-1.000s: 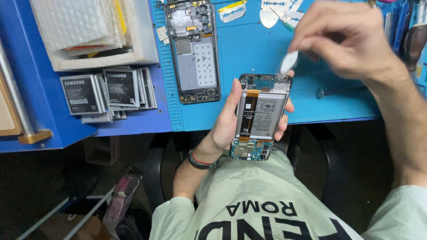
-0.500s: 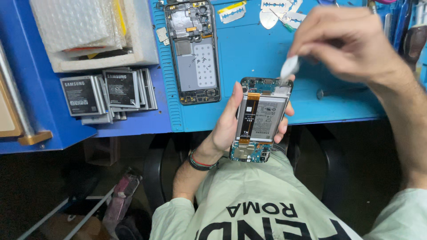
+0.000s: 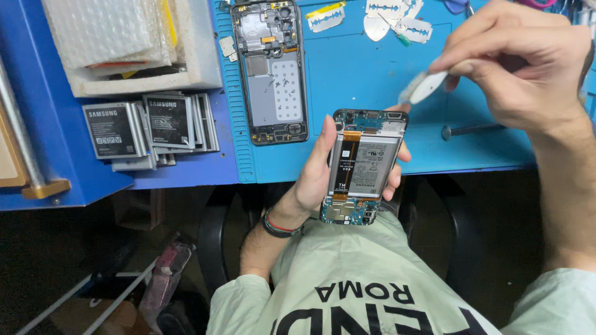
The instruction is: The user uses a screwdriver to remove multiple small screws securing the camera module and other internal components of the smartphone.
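Left hand (image 3: 313,177) is gripping an opened phone (image 3: 363,167), battery side up, over the bench edge; right hand (image 3: 518,62) is pinching a white pry tool (image 3: 423,87) just above it. A foam tray (image 3: 198,59) is holding bubble-wrap packets (image 3: 102,31); loose batteries (image 3: 146,127) and a bare phone frame (image 3: 270,71) are lying on the blue mat (image 3: 360,68).

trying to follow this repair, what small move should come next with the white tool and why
Probably lower the white tool to the top edge of the opened phone. The right hand pinches it just above that corner, not touching, while the left hand holds the phone with its battery facing up.
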